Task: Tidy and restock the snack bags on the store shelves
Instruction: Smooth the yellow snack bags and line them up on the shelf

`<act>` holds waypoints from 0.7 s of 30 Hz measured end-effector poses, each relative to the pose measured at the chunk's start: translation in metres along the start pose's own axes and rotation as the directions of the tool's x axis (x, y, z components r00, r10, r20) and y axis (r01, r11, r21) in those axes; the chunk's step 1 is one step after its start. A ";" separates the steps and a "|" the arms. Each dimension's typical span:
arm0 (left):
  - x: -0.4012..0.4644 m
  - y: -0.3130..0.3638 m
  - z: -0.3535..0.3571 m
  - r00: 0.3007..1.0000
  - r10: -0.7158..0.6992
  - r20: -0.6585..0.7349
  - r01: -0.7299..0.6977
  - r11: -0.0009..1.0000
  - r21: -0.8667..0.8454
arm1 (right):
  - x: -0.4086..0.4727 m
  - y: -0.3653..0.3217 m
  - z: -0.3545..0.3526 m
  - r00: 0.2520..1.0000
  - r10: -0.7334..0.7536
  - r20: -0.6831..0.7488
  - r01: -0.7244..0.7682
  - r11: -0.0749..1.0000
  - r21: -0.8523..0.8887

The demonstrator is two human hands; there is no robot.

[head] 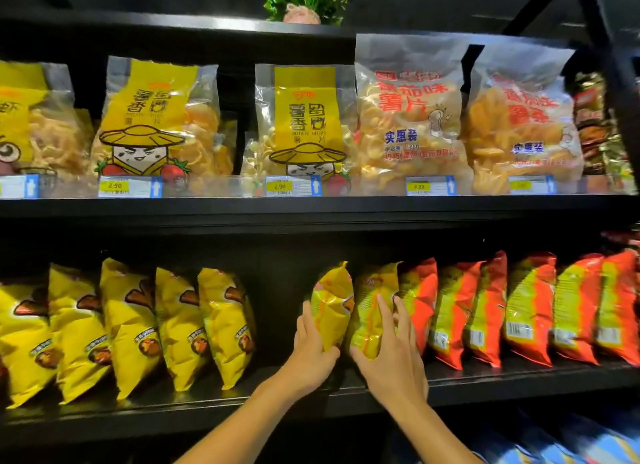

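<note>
Shelf tags (114, 185) read 2.90; both hands (311, 346) grip yellow bags (331, 311).

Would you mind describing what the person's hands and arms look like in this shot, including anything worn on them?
Both forearms are bare up to the bottom edge of the picture, with no sleeves showing. The left hand and right hand wear no gloves, and no rings, watch or bracelet show. The fingers are slender, with short nails.

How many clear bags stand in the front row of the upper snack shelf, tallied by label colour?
Yellow-label bags: 3
Red-lettered bags: 2
Total: 5
</note>
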State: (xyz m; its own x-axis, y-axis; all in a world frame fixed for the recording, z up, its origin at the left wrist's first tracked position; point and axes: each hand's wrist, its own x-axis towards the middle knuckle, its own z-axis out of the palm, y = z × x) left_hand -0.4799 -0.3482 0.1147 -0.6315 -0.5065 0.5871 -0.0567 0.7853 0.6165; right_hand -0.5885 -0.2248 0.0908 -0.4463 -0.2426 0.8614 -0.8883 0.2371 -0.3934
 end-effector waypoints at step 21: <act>-0.004 0.005 0.005 0.994 0.018 -0.112 0.011 0.966 0.259 | -0.003 0.005 0.002 0.997 -0.029 -0.069 0.030 1.000 0.006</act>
State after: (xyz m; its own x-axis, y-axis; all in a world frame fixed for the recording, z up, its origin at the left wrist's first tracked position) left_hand -0.4814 -0.3411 0.1130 -0.5421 -0.5285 0.6533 -0.2620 0.8450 0.4662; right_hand -0.5912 -0.2245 0.0855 -0.4115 -0.1842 0.8926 -0.9019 0.2236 -0.3696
